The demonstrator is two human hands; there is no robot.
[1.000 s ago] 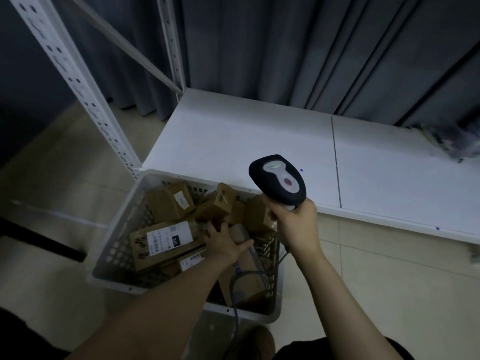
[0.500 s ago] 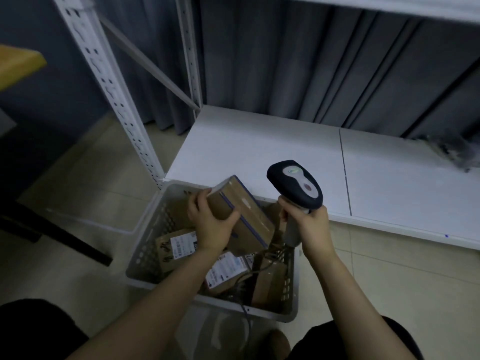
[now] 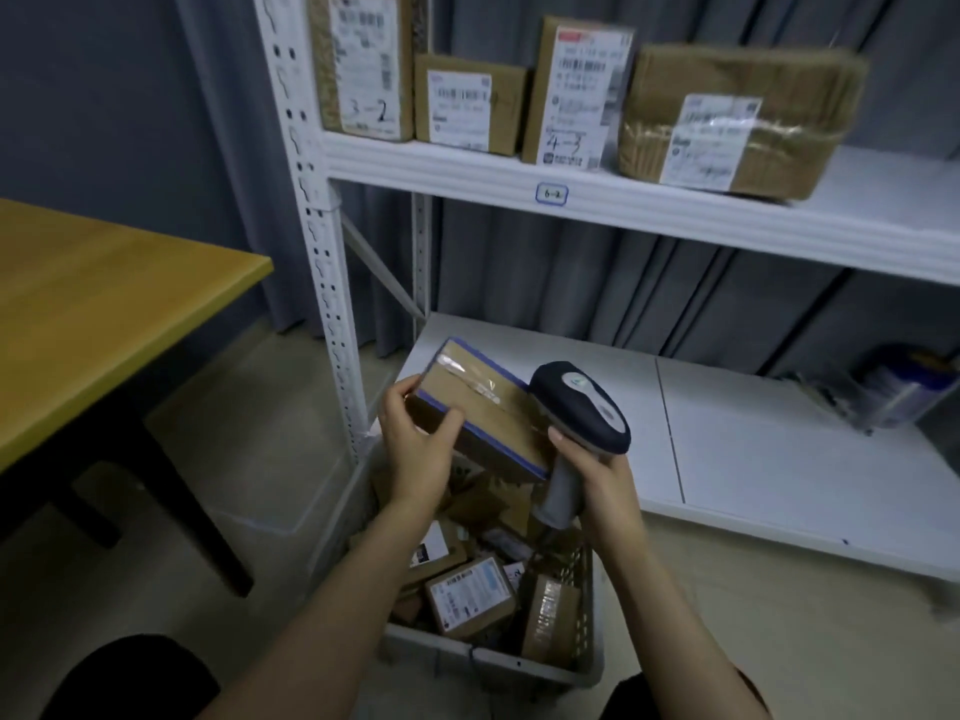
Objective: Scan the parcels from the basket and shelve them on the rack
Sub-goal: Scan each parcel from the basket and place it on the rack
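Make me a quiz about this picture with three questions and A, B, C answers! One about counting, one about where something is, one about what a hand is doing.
1. How many parcels stand on the upper shelf? A. two B. six C. four
2. Where is the basket? A. on the floor before the rack B. on the yellow table C. on the upper shelf
3. What is the left hand doing? A. hanging idle B. holding a taped parcel C. pressing the table
Answers: 1 C, four labelled ones stand in a row. 2 A, it sits low by the rack's post. 3 B, its fingers curl round the box, beside the scanner in the right hand.
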